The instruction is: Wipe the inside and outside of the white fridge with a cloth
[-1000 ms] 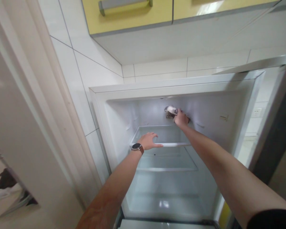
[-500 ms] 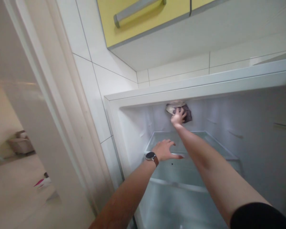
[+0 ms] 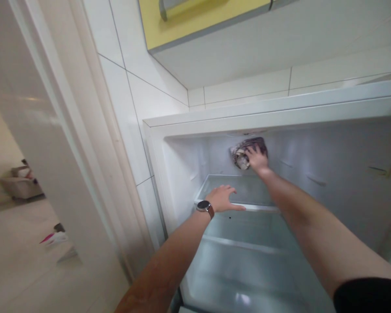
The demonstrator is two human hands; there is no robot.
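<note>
Deep inside the fridge point(image 3: 169, 129), my right hand point(image 3: 257, 160) presses a crumpled cloth point(image 3: 243, 157), patterned dark purple and pale, against the upper back wall. Its fingers are spread over the cloth. Over the left part of the top glass shelf point(image 3: 254, 191) is my left hand point(image 3: 222, 199), with a watch point(image 3: 203, 206) on its wrist. The fingers are apart and the thumb is stretched out along the shelf's front edge; whether it touches the shelf I cannot tell. Nothing is in this hand.
A yellow cabinet point(image 3: 202, 21) hangs above the fridge. Lower glass shelves point(image 3: 247, 232) lie under the top one. White wall tiles point(image 3: 133, 130) and a door frame point(image 3: 94, 143) stand close on the left. Beyond them are a floor and a sofa point(image 3: 21, 184).
My right hand and the cloth have shifted slightly right along the back wall, and the cloth has turned and bunched differently. My left hand stays nearly in place. The view has tilted a little.
</note>
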